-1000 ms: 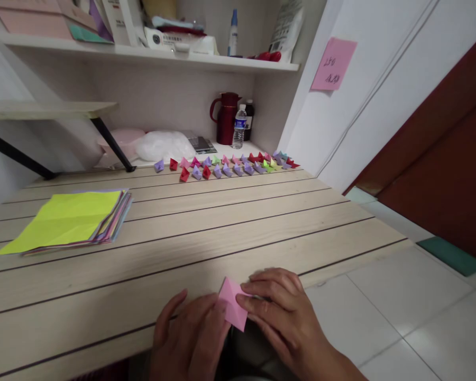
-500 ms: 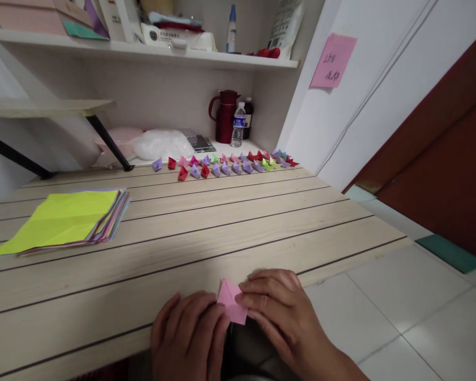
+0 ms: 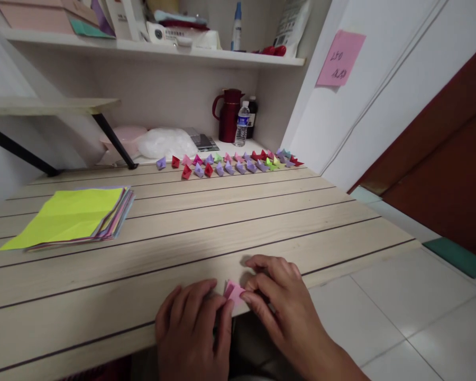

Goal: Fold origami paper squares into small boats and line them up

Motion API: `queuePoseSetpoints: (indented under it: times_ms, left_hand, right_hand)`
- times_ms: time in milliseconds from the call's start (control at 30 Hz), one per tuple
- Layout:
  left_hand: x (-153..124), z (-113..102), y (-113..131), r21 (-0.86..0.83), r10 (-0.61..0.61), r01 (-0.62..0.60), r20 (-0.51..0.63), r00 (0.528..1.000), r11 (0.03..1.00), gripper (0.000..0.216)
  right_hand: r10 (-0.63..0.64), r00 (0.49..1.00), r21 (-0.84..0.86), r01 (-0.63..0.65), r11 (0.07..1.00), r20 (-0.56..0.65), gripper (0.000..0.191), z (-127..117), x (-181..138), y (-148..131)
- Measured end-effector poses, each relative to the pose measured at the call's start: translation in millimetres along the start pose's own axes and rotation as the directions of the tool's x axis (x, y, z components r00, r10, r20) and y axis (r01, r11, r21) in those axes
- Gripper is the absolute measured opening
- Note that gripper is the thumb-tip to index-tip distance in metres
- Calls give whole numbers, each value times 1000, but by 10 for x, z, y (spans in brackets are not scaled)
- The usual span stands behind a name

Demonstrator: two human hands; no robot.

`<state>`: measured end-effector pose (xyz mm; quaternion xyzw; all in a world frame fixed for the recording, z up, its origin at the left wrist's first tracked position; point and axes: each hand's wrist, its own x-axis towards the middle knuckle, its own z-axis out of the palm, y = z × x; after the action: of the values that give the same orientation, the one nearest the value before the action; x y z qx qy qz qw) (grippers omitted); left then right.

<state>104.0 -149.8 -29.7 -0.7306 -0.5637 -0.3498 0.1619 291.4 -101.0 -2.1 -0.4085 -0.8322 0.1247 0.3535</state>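
The pink paper, small and folded, is at the near edge of the tabletop; if it rests on the wood or is lifted a little, I cannot tell. The left hand holds its left side between thumb and forefinger, the other fingers bent over the tabletop, perhaps to keep the paper steady. The right hand has its thumb and forefinger close together at the right corner of the paper, while its other fingers are loosely curved above the tabletop. Such a light hold by the tips seems suitable for so small a piece, because it leaves the folds uncovered.

On the left part of the tabletop lies a stack of paper with a yellow sheet on top, probably put there to be reachable without disturbing the hands. Along the far edge of the tabletop stand many small folded shapes in two uneven rows, apparently kept away from the working place. Beyond this far edge stand a dark red jug and a water bottle.
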Motion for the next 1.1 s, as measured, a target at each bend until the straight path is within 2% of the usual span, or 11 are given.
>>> queuePoseSetpoints:
  times_ms: [233, 367, 500, 600, 667, 800, 933, 1000, 1100]
  left_hand:
    - [72, -6, 88, 108, -48, 43, 44, 998, 993, 5]
    - [83, 16, 158, 161, -104, 90, 77, 992, 983, 9]
    - [100, 51, 231, 176, -185, 173, 55, 981, 969, 9]
    - [104, 72, 214, 193, -189, 177, 46, 981, 965, 5]
    - [95, 83, 168, 204, -153, 141, 43, 987, 969, 9]
    - [45, 90, 93, 200, -30, 34, -24, 999, 979, 34]
    - [-10, 56, 84, 97, -42, 42, 1, 999, 994, 33]
    - [-21, 28, 72, 95, 3, -7, 37, 999, 995, 33]
    - [-21, 0, 42, 139, 78, -87, 67, 995, 986, 35]
  right_hand:
    - [36, 999, -131, -37, 991, -5, 12, 49, 46, -55]
    - [45, 999, -168, -45, 985, -6, 17, 59, 63, -68]
    - [59, 998, -178, -65, 982, -36, 23, 78, 81, -52]
    - [65, 997, -174, -70, 982, -34, 24, 79, 101, -35]
    - [84, 996, -165, -85, 983, -13, 25, 72, 119, -29]
    - [106, 994, -155, -104, 982, 4, 28, 58, 164, -25]
    - [107, 994, -152, -103, 983, 19, 29, 39, 202, -14]
    - [101, 995, -142, -96, 985, 25, 28, 16, 195, 4]
    - [44, 998, -111, -40, 993, 34, 9, -28, 112, 50]
